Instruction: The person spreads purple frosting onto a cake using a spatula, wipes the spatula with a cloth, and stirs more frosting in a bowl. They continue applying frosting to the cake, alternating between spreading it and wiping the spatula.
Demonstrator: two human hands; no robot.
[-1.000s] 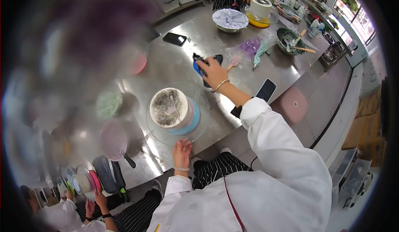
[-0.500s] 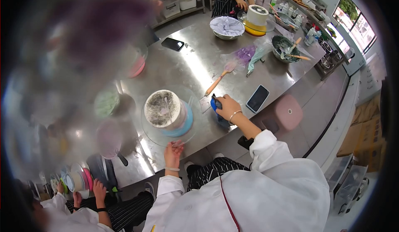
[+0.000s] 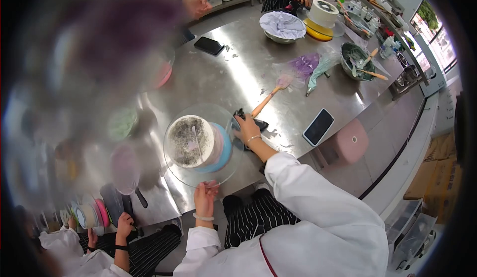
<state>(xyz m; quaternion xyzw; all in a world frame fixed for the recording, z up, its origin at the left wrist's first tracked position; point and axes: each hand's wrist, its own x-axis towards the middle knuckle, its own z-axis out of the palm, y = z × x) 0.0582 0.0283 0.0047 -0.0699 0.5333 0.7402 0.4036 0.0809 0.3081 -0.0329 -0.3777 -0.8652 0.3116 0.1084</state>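
Note:
A round white cake form (image 3: 191, 143) with dark speckles over its top stands on a clear turntable (image 3: 174, 175) with a blue base (image 3: 223, 148). My left hand (image 3: 204, 200) has its fingers curled at the turntable's near rim. Just right of the turntable, my right hand (image 3: 247, 128) is closed around a dark handheld tool (image 3: 261, 124), close to the glass edge. Most of the tool is hidden by the hand. A spatula with a wooden handle (image 3: 266, 102) lies just beyond it.
On the steel table (image 3: 233, 53) are a black phone (image 3: 208, 45), a pale phone (image 3: 318, 127), piping bags (image 3: 313, 68), a bowl of pale cream (image 3: 282, 26) and a dark bowl (image 3: 354, 61). A pink stool (image 3: 350, 140) stands right. Other people work at left and far side. A blur covers the upper left.
My right hand has moved left with the tool, up to the turntable's edge; the tool's blue side no longer faces me. My left hand stays at the rim. Another person's hand appears at the top.

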